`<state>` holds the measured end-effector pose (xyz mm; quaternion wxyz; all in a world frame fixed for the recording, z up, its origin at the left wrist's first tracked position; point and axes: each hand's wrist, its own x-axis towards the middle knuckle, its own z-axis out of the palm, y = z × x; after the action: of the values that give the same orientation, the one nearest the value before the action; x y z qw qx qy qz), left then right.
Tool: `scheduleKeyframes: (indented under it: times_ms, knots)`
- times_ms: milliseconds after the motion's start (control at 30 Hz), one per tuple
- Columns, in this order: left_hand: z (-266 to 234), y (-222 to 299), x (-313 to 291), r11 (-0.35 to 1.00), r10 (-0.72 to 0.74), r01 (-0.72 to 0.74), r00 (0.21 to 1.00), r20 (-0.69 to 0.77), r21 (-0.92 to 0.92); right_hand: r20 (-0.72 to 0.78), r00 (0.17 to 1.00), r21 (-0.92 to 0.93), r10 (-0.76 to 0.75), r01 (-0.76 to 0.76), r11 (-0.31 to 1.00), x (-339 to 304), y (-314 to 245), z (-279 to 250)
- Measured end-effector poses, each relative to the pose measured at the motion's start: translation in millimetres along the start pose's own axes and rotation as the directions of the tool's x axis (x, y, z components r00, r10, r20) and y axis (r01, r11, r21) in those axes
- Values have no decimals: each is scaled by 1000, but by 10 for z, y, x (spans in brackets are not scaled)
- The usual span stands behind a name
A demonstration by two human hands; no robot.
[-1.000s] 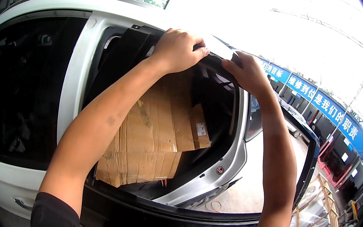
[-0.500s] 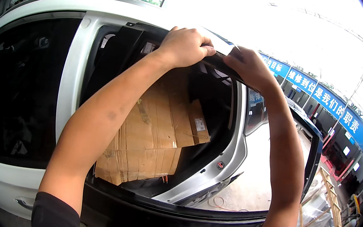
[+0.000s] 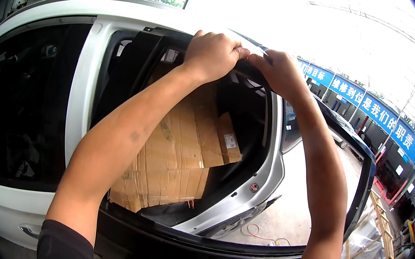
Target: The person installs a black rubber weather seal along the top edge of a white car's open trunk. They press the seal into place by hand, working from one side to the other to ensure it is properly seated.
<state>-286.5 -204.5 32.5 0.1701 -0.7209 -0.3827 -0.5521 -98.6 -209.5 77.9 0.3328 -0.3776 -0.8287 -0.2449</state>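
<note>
Both my arms reach up to the black top edge of an open car door's window frame point(image 3: 249, 71). My left hand point(image 3: 212, 55) is closed over this edge, its thumb pointing right. Close beside it, my right hand point(image 3: 280, 72) is also closed on the edge, thumb toward the left one. The thumbs nearly meet. Whether a separate strip or seal lies under the fingers is hidden. Through the frame's glassless opening, flattened brown cardboard point(image 3: 179, 147) shows inside the white car point(image 3: 80, 88).
A dark front window point(image 3: 24, 102) fills the left side. The silver door sill point(image 3: 240, 198) curves below the cardboard. A thin hose point(image 3: 257, 234) lies on the floor. At the right stand a wooden crate frame point(image 3: 382, 223) with clear plastic and a blue banner point(image 3: 371, 105).
My right hand has shifted slightly left along the frame edge, closer to the left hand. My left hand stays almost in place, and the view has tilted a little.
</note>
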Motion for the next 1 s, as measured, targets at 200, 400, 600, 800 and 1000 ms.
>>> scheduleKeyframes:
  times_ms: [200, 400, 600, 800, 1000]
  knots:
    - [-35, 2, -3, 999, 14, -15, 1000, -16, -33, 150, 986, 147, 74, -96, 984, -15, 60, -125]
    - [28, -39, 39, 999, -15, 12, 998, -55, -46, 44, 994, -52, 96, -94, 994, 1, -65, -119]
    - [-151, -62, 40, 994, -36, 45, 995, 90, -103, -70, 997, -187, 37, -50, 981, -23, -163, -28]
    - [-361, -244, 39, 981, 150, -114, 959, 240, -158, -91, 988, -1, 124, -124, 992, -76, -146, -47]
    - [-425, -191, 121, 967, 12, 72, 945, 326, -243, -106, 988, -68, 110, -117, 991, -52, -146, -1]
